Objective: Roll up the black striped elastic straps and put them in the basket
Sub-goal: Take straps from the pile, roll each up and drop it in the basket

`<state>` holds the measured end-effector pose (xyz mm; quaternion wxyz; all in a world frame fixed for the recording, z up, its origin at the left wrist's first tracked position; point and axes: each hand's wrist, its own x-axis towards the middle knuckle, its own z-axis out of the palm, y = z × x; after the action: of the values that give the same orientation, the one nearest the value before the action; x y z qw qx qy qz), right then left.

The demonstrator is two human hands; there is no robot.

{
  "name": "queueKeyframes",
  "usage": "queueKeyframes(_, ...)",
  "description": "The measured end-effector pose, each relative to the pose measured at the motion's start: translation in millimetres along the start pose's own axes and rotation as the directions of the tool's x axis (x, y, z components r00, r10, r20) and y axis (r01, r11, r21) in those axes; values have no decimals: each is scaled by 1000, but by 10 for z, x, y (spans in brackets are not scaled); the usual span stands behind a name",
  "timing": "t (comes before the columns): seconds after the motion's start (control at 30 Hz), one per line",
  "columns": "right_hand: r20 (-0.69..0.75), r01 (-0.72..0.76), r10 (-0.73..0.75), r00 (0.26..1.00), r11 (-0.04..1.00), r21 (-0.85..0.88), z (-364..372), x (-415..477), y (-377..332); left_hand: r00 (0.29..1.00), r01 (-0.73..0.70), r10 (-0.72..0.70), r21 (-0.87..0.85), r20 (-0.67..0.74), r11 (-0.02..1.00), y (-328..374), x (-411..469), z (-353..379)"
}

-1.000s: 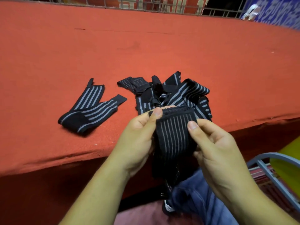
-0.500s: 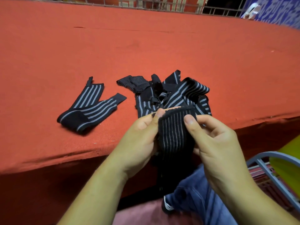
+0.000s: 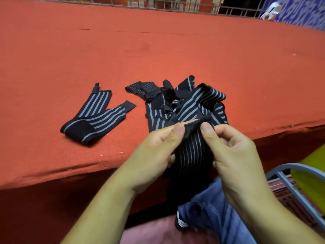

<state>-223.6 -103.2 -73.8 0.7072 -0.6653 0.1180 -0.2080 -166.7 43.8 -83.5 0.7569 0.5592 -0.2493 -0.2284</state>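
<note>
The black elastic strap with grey stripes (image 3: 191, 150) hangs just off the near edge of the red felt-covered table (image 3: 158, 50). Its long axis runs down toward the lap, and its top edge is pinched by the left hand (image 3: 151, 155) and right hand (image 3: 233, 155), close together. Its lower end is lost in shadow. Beyond lie a tangled pile of striped straps (image 3: 186, 106) and one folded strap (image 3: 95, 117). A grey metal frame (image 3: 295, 165), cut off at right, may be the basket.

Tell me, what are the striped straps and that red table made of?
The strap: probably woven elastic, matte; fine ribs and soft bunching where pinched. The table: seemingly covered in red felt-like cloth, dull, fuzzy, wrinkled along its front edge.
</note>
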Motion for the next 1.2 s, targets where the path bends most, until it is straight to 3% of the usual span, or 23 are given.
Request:
queueKeyframes(0.13, -5, 3, -4, 1000, 1000, -25, -14, -5, 2, 993, -118, 116, 166, 23, 979, 19, -1, 1)
queueKeyframes(0.27, -4, 4, -4, 1000, 999, -39, -42, 14, 0, 994, -84, 90, 100, -56, 991, -54, 36, -20)
queueKeyframes(0.4, -42, 67, -73, 996, 990, -124, -82, 45, -11, 996, -79, 82, 97, -29, 992, -66, 42, -19)
queueKeyframes(0.57, 22, 104, -102, 995, 974, -199, -132, 48, -44, 995, -80, 87, 124, -56, 989, -66, 50, -25)
queueKeyframes(0.83, 77, 62, -52, 996, 988, -140, -111, 17, 5, 973, -72, 118, 225, -197, 972, -83, 69, -126)
queueKeyframes(0.93, 138, 22, -4, 990, 991, -132, -95, 1, 19, 971, -78, 123, 215, -206, 973, -66, 65, -115)
queueKeyframes(1.2, 181, 82, -69, 981, 994, -66, -133, 11, 24, 969, -133, 178, 241, -174, 961, -35, 53, -79)
